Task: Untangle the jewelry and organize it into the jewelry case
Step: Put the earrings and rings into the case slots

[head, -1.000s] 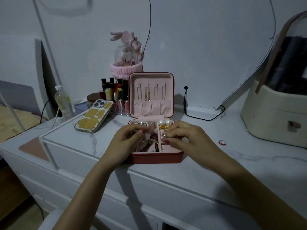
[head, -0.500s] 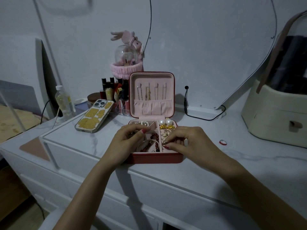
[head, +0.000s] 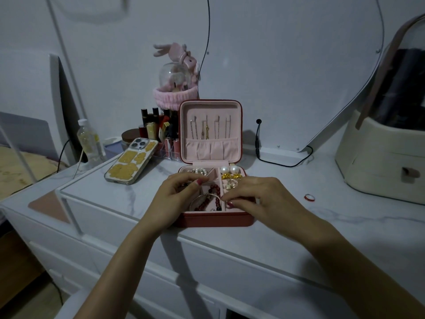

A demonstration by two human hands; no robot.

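Bare forearms, no sleeves; both hands (head: 174, 199) seem to wear dark-red nail polish.

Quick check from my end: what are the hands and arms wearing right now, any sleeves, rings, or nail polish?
Both forearms are bare, with no sleeves, watch or bracelet in view. The left hand and right hand show dark red polish on the visible nails. No rings can be made out on the fingers.

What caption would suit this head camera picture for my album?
Both hands, left and right, sort jewelry in an open red jewelry case on a white dresser.
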